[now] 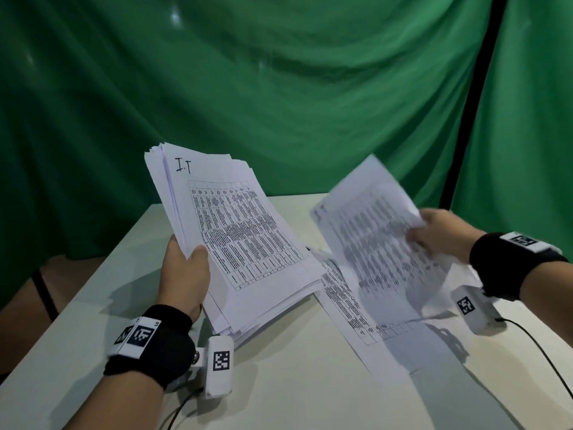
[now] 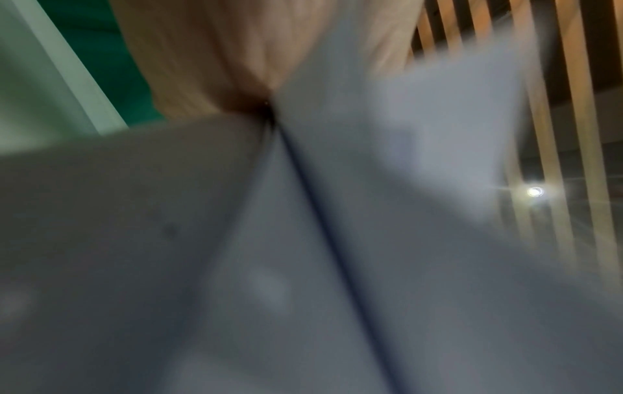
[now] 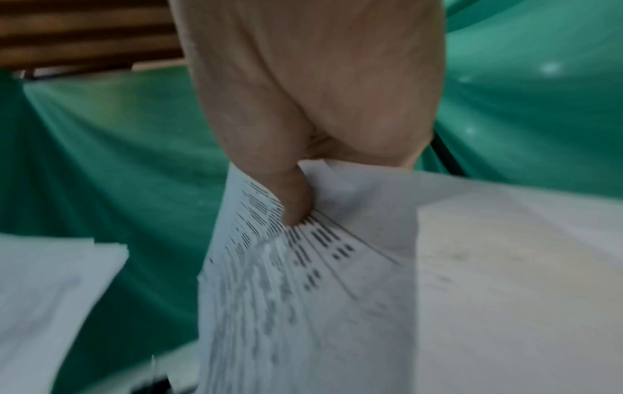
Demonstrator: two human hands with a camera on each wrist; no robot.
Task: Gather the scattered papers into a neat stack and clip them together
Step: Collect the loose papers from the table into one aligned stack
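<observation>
My left hand (image 1: 186, 268) grips a thick stack of printed papers (image 1: 235, 237) at its left edge, thumb on top, and holds it tilted above the table. The top sheet carries a table and the handwritten letters "I.T". In the left wrist view the stack's underside (image 2: 371, 240) fills the blurred picture below my palm (image 2: 209, 53). My right hand (image 1: 434, 234) pinches a loose printed sheet (image 1: 378, 231), raised and blurred, to the right of the stack. The right wrist view has my thumb (image 3: 290, 192) pressed on that sheet (image 3: 303, 293). Another printed sheet (image 1: 356, 308) lies flat on the table.
The white table (image 1: 279, 383) stands in front of a green curtain (image 1: 279, 88). A black cable (image 1: 539, 346) trails from my right wrist camera across the table's right side. A small dark object shows by the papers near the table's middle (image 1: 308, 248).
</observation>
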